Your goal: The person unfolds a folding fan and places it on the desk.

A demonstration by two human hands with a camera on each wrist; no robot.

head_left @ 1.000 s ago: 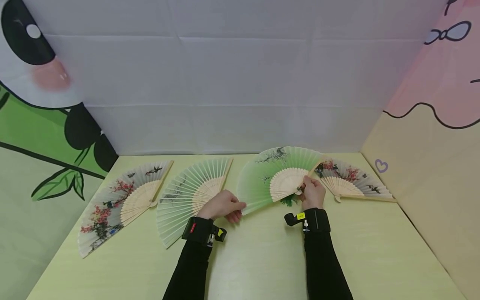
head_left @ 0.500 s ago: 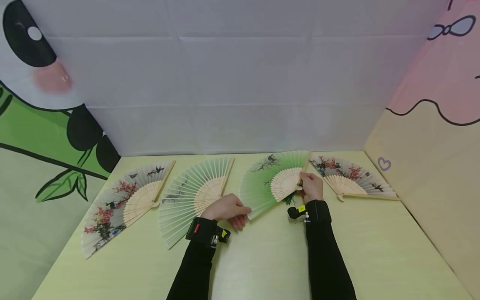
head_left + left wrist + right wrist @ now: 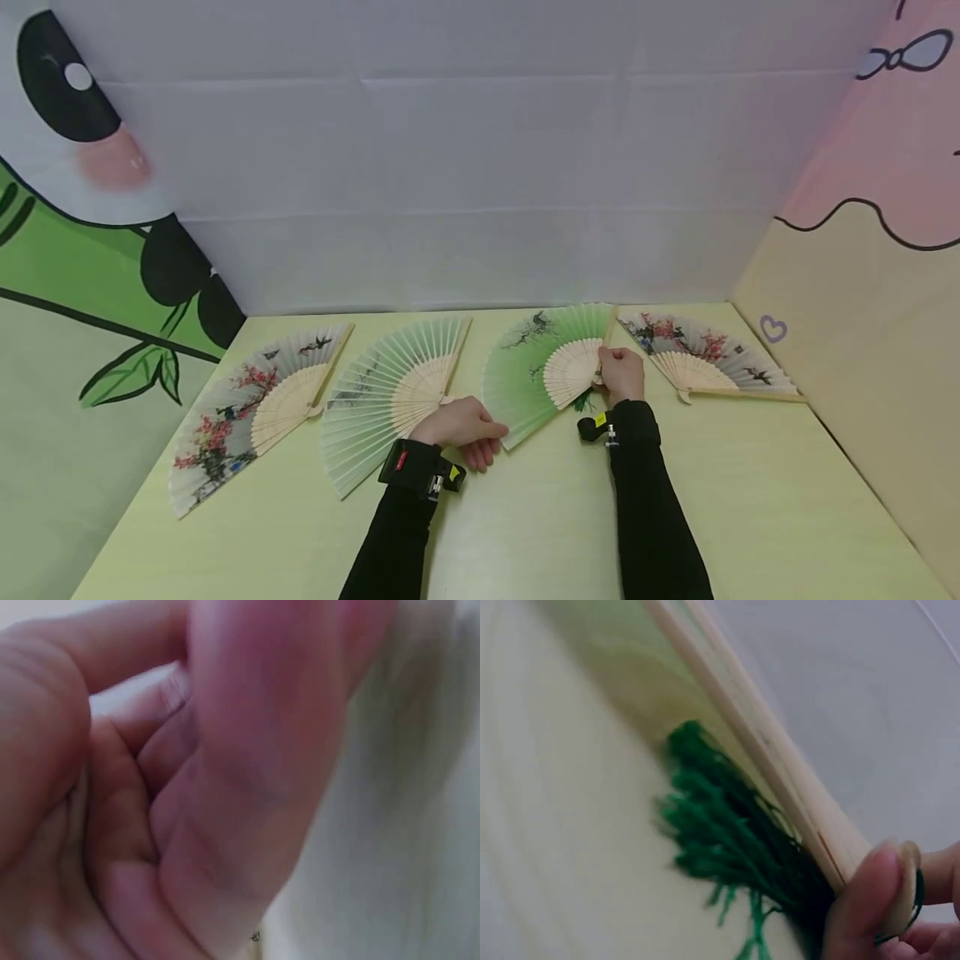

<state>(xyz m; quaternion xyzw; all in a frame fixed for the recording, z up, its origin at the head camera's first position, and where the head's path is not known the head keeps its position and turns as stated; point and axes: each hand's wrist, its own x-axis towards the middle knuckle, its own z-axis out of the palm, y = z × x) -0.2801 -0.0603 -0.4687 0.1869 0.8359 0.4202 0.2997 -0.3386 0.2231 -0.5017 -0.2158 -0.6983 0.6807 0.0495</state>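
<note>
An open green folding fan (image 3: 517, 375) with a dark branch print is spread between my two hands. My right hand (image 3: 622, 375) pinches its wooden pivot end; the right wrist view shows thumb and finger on the ribs (image 3: 780, 765). A dark green tassel (image 3: 720, 817) hangs there over the tabletop. My left hand (image 3: 461, 427) pinches the fan's lower left corner between thumb and forefinger, its other fingers curled loosely. In the left wrist view those fingers (image 3: 255, 750) hide the pinched edge. Beneath the left wrist lies a pale green open fan (image 3: 382, 392).
On the left of the pale yellow table (image 3: 540, 533) lies a white floral fan (image 3: 225, 425), spread open. Another floral fan (image 3: 705, 350) lies at the right, close to the green one. A grey cloth wall (image 3: 480, 150) stands behind the table.
The green fan has come down and slightly nearer, and lies flatter beside the right floral fan. Both hands kept their hold; the left hand moved slightly right and nearer.
</note>
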